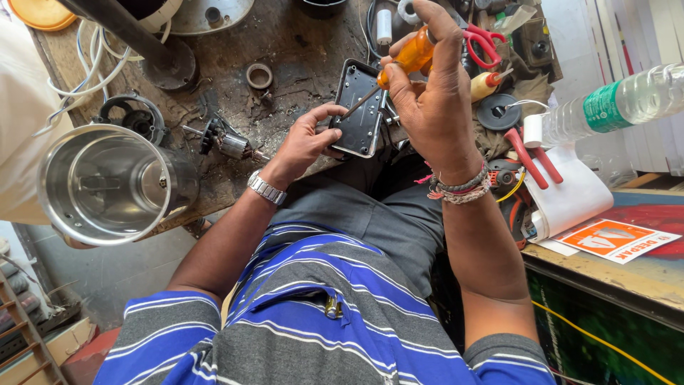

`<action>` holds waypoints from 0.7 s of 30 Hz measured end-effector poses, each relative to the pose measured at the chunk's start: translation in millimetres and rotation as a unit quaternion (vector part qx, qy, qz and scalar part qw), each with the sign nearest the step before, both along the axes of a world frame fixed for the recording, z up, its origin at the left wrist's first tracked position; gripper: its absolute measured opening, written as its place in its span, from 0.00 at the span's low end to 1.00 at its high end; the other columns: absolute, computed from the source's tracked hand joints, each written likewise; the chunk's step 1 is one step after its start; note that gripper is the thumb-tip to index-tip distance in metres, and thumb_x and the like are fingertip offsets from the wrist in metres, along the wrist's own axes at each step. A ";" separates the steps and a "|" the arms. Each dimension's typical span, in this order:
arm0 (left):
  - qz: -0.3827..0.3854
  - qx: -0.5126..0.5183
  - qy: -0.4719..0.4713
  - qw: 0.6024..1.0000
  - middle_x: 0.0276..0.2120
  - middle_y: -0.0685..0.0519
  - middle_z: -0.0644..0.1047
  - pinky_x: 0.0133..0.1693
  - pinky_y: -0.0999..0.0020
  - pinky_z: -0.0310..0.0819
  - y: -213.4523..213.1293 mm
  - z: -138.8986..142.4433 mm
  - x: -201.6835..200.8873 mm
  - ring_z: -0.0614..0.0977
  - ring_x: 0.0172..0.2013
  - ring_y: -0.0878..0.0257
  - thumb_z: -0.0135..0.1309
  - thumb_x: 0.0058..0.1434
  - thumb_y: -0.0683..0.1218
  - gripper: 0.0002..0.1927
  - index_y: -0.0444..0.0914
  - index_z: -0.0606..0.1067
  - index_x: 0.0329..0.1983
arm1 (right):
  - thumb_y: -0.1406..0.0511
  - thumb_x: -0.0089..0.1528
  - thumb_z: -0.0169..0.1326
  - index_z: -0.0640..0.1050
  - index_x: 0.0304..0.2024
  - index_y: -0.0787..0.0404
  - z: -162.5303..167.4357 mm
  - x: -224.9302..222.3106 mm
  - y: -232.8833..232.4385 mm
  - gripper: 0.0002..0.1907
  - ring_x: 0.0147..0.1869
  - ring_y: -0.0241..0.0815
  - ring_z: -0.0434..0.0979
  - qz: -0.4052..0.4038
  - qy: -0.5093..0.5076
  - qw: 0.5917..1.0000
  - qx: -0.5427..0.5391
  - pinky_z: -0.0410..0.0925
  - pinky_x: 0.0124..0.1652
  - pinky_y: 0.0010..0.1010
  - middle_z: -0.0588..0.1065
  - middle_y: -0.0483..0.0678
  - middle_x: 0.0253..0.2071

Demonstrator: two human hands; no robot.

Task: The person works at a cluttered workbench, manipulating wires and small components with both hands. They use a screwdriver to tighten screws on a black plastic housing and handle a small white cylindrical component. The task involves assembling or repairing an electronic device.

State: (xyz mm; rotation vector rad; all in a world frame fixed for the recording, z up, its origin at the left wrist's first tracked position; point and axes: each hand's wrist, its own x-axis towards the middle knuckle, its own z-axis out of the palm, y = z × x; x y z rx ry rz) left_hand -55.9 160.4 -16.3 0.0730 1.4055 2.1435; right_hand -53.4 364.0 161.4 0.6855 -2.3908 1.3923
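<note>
Left hand (308,139) is curled, thumb and fingers pinched in a grip, wrist bent. Right hand (429,93) is raised higher, fingers wrapped closed, forearm angled in.

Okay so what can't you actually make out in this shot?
Head view only:
- Screwdriver tip: too small to tell its type or which screw it meets.
- Black plate: its near edge is covered by the left hand.
- Water bottle: cut off by the right edge.
- Right hand: its palm side faces away.

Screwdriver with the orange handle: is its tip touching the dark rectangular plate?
Touching. Head view: the orange-handled screwdriver in the right hand meets the dark rectangular plate held by the left hand.
</note>
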 end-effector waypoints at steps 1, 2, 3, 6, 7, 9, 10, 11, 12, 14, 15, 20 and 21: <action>-0.001 -0.003 0.003 1.000 0.41 0.54 0.81 0.39 0.67 0.85 -0.1 0.7 -0.2 0.83 0.39 0.68 0.52 0.68 0.38 0.19 0.40 0.71 0.61 | 0.77 0.79 0.54 0.55 0.73 0.53 0.6 0.4 0.1 0.29 0.55 0.36 0.82 -0.002 0.003 1.000 0.005 0.80 0.50 0.25 0.73 0.48 0.54; -0.002 -0.006 0.005 1.000 0.41 0.53 0.81 0.39 0.67 0.85 -0.2 1.2 -0.2 0.83 0.40 0.68 0.52 0.68 0.38 0.19 0.40 0.71 0.61 | 0.77 0.79 0.55 0.55 0.73 0.53 0.6 0.5 -0.4 0.29 0.55 0.36 0.82 -0.003 0.006 1.000 0.008 0.79 0.50 0.25 0.73 0.48 0.55; -0.003 -0.010 0.007 1.000 0.41 0.53 0.80 0.40 0.67 0.85 -0.5 1.4 -0.2 0.83 0.40 0.68 0.52 0.68 0.38 0.19 0.40 0.71 0.61 | 0.76 0.79 0.55 0.55 0.73 0.53 0.9 0.9 0.0 0.29 0.55 0.36 0.82 -0.004 0.008 1.000 0.010 0.79 0.50 0.25 0.73 0.48 0.55; -0.004 -0.017 0.001 1.000 0.40 0.53 0.81 0.40 0.67 0.85 -1.1 -0.6 -0.3 0.83 0.40 0.68 0.52 0.68 0.38 0.19 0.40 0.71 0.61 | 0.76 0.79 0.55 0.56 0.72 0.53 -0.1 1.5 0.9 0.28 0.55 0.36 0.83 -0.009 0.008 1.000 0.008 0.80 0.49 0.25 0.73 0.49 0.55; -0.003 -0.026 0.010 1.000 0.40 0.53 0.80 0.39 0.68 0.85 -1.5 -2.3 -0.4 0.83 0.39 0.68 0.51 0.67 0.38 0.18 0.40 0.71 0.60 | 0.75 0.79 0.56 0.56 0.72 0.54 -0.9 1.5 1.1 0.28 0.55 0.36 0.83 -0.013 0.005 1.000 0.007 0.81 0.49 0.24 0.74 0.49 0.55; 0.001 -0.044 0.024 0.999 0.40 0.54 0.80 0.38 0.70 0.85 -1.4 -6.4 -0.4 0.82 0.39 0.69 0.51 0.66 0.38 0.17 0.40 0.72 0.58 | 0.73 0.77 0.59 0.57 0.71 0.54 -2.4 1.4 0.3 0.30 0.55 0.39 0.82 -0.057 0.052 0.995 0.059 0.79 0.50 0.27 0.74 0.50 0.55; 0.010 -0.065 0.058 0.996 0.41 0.55 0.79 0.36 0.70 0.82 0.8 -8.9 -0.3 0.81 0.38 0.68 0.52 0.65 0.38 0.17 0.40 0.73 0.57 | 0.71 0.74 0.62 0.56 0.71 0.54 -2.2 1.3 0.2 0.32 0.56 0.41 0.81 -0.095 0.104 0.984 0.112 0.77 0.52 0.29 0.73 0.51 0.56; 0.024 -0.090 0.093 0.991 0.42 0.55 0.77 0.35 0.70 0.80 3.2 -11.0 -1.9 0.79 0.36 0.68 0.52 0.63 0.38 0.16 0.39 0.75 0.55 | 0.69 0.72 0.66 0.56 0.71 0.55 -2.3 0.5 -1.9 0.35 0.58 0.44 0.80 -0.129 0.158 0.966 0.161 0.75 0.54 0.32 0.73 0.53 0.57; 0.044 -0.121 0.129 0.983 0.43 0.56 0.76 0.33 0.70 0.77 2.7 -12.8 -3.8 0.78 0.35 0.68 0.53 0.62 0.38 0.16 0.38 0.76 0.54 | 0.71 0.71 0.65 0.57 0.69 0.57 -1.9 -0.6 -4.4 0.34 0.59 0.46 0.79 -0.131 0.162 0.964 0.166 0.74 0.56 0.34 0.72 0.55 0.57; 0.082 -0.228 0.230 0.942 0.37 0.52 0.79 0.35 0.66 0.76 3.8 -14.7 -4.5 0.79 0.34 0.64 0.56 0.60 0.41 0.14 0.39 0.77 0.50 | 0.74 0.70 0.64 0.59 0.66 0.61 2.3 -2.8 -9.0 0.31 0.61 0.51 0.77 -0.121 0.165 0.964 0.169 0.72 0.60 0.39 0.71 0.60 0.59; 0.078 -0.266 0.193 0.941 0.32 0.51 0.79 0.33 0.65 0.76 4.0 -14.6 -5.1 0.81 0.31 0.63 0.54 0.59 0.43 0.14 0.41 0.77 0.49 | 0.75 0.73 0.59 0.59 0.65 0.60 5.3 -3.0 -11.1 0.26 0.60 0.46 0.79 -0.054 0.053 0.996 0.046 0.75 0.59 0.36 0.74 0.55 0.56; 0.097 -0.294 0.175 0.935 0.28 0.50 0.79 0.32 0.63 0.77 3.6 -6.0 -3.0 0.83 0.27 0.61 0.51 0.58 0.44 0.11 0.41 0.75 0.45 | 0.77 0.74 0.55 0.62 0.57 0.60 25.3 -5.8 -13.5 0.18 0.64 0.43 0.79 0.136 -0.152 0.975 -0.086 0.76 0.64 0.34 0.75 0.51 0.56; 0.095 -0.315 0.172 0.928 0.27 0.49 0.79 0.33 0.62 0.76 5.4 -3.6 -2.3 0.83 0.28 0.60 0.51 0.58 0.44 0.11 0.41 0.75 0.45 | 0.77 0.75 0.56 0.62 0.59 0.60 26.7 -7.0 -15.6 0.19 0.62 0.44 0.80 0.126 -0.125 0.983 -0.049 0.77 0.62 0.34 0.75 0.50 0.54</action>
